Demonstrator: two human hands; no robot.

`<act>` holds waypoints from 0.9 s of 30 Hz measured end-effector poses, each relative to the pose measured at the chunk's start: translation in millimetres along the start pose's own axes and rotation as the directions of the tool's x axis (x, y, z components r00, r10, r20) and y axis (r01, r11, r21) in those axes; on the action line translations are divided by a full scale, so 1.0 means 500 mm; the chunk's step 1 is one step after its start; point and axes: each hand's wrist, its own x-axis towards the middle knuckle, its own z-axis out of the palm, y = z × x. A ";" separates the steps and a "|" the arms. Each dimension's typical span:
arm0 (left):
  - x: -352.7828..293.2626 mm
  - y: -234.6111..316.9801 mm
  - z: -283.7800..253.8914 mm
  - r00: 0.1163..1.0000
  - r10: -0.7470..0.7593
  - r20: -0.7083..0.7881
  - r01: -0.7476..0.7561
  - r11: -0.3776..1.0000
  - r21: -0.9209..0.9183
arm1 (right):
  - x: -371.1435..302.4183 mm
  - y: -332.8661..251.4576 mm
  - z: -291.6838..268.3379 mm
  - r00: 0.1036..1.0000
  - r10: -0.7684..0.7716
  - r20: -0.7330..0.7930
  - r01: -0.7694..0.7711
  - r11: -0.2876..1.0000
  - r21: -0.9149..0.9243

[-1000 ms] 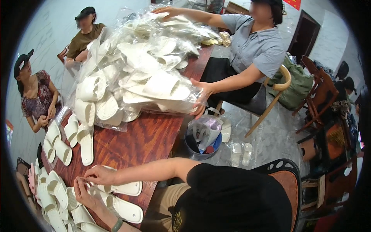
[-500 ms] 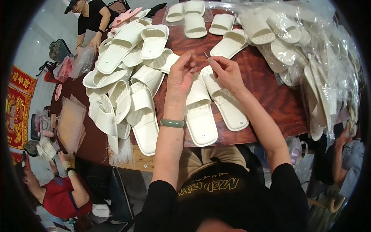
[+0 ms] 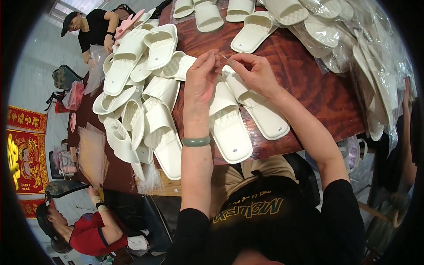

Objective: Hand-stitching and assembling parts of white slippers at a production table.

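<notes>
In front of my chest my two hands meet above a pair of white slippers. My right hand (image 3: 256, 73) is closed in a pinch on a thin, pale strand (image 3: 225, 57), too fine to name more exactly. The strand's other end reaches the fingertips of my left hand (image 3: 203, 77), which are pressed together. A green bangle (image 3: 195, 141) rings my left wrist. Below lie the left slipper (image 3: 236, 137) and the right slipper (image 3: 271, 121) side by side, toes away from me; my hands partly cover their far ends.
A pile of white slippers (image 3: 161, 119) lies left, beside a bundle of fine white strands (image 3: 150, 179) at the table edge. Bagged slippers (image 3: 375, 88) heap up right. More slippers (image 3: 254, 31) lie at the far side of the wooden table (image 3: 318, 101). Two people (image 3: 97, 232) sit left.
My left hand has come up to the strand, its fingertips now at the strand's end. Both hands remain over the pair. The whole view has shifted slightly; the slippers lie as before.
</notes>
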 end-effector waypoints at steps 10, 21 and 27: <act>-0.010 -0.003 0.002 1.000 0.014 0.014 -0.016 0.988 0.156 | -0.001 0.010 -0.002 0.999 -0.047 0.004 0.047 0.994 -0.099; -0.012 0.015 0.012 0.998 0.065 -0.026 -0.056 0.960 0.275 | 0.015 0.024 0.021 0.997 -0.064 -0.045 0.060 0.994 -0.088; -0.022 0.001 -0.003 0.994 0.111 0.006 -0.103 0.901 0.421 | -0.007 0.019 0.000 0.976 0.219 -0.013 -0.219 0.970 -0.108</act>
